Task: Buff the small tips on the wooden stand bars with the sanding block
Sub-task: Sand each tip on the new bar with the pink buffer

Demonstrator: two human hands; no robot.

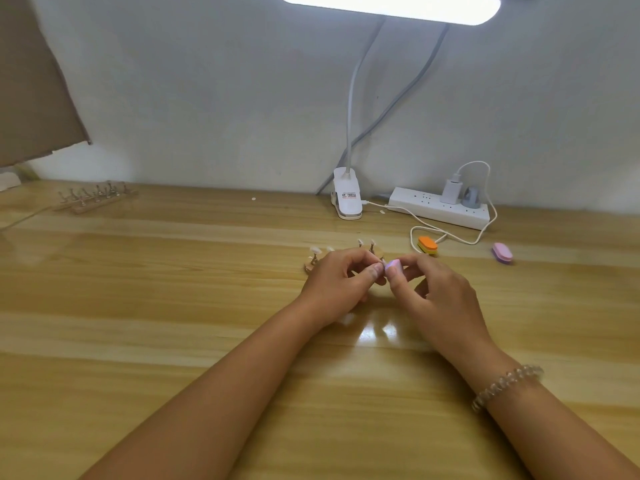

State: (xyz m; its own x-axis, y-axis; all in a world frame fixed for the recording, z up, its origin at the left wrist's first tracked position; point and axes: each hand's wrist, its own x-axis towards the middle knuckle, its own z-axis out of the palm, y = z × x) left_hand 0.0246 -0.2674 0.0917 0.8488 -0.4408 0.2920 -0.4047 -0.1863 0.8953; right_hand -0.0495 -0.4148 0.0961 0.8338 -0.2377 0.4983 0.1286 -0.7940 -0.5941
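1. My right hand (440, 296) pinches a small lilac sanding block (393, 265) between thumb and curled forefinger. The thumb lies flat along its near face, and the other fingers are loosely folded beneath.
2. My left hand (341, 282) is curled too, with the thumb and forefinger drawn together on a small tip (382, 261) right at the block's left edge. The tip is only a pale sliver between my fingers, so I cannot tell how much of it I hold.
3. Block and tip touch, or very nearly, where my two thumbs meet.
4. The wooden stand bar (309, 265) lies on the table (173, 306) just behind and under my hands, mostly hidden by them. Its light wood end shows past my left knuckles.
5. More tips stand up from it on thin metal posts: a whitish one (315, 249) at the left and a pair (366, 242) behind my fingers.
6. A beaded bracelet (507, 382) sits on my right wrist.
7. Beyond the right hand lie an orange block (427, 244) and, further right, a pink block (503, 252), well apart from each other.
8. A second stand (95, 199) with bare posts sits far back on the left.
9. Against the wall are a white lamp clip (347, 199) and a power strip (440, 207) with plugs and a looping white cable.
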